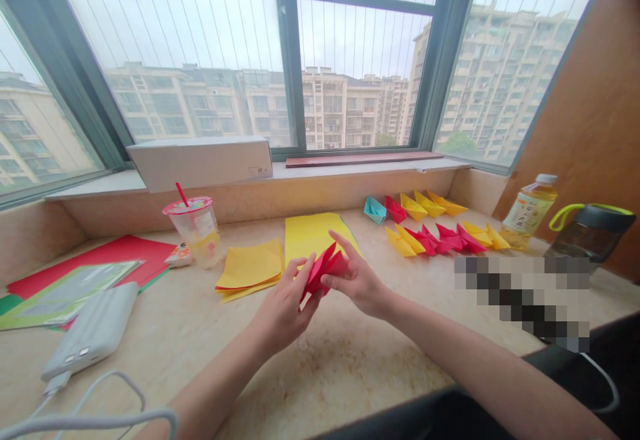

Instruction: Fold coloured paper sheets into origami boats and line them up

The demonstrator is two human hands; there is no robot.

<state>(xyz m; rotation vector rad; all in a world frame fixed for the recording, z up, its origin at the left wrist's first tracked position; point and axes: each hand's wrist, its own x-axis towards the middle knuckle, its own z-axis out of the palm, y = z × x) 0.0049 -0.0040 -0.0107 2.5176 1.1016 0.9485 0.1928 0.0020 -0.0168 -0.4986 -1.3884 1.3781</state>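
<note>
Between my two hands, just above the counter, is a folded piece of red paper [320,271] with pointed flaps. My left hand [293,293] grips its left side, thumb underneath and fingers behind. My right hand [357,280] pinches the right side with the thumb, while the index finger stretches up and away from it. Yellow sheets [315,227] lie flat right behind my hands. A stack of yellow squares [253,263], with a red edge showing, is beside my left hand. Folded paper boats, one blue [375,209], the others red or yellow, stand at the back right.
Folded red and yellow paper pieces [450,239] sit in front of the boats. A lidded cup [197,233] with a straw, a white power bank [93,330] with cables and red sheets [145,257] are left. A drink bottle [530,210] and dark water bottle [590,233] stand right.
</note>
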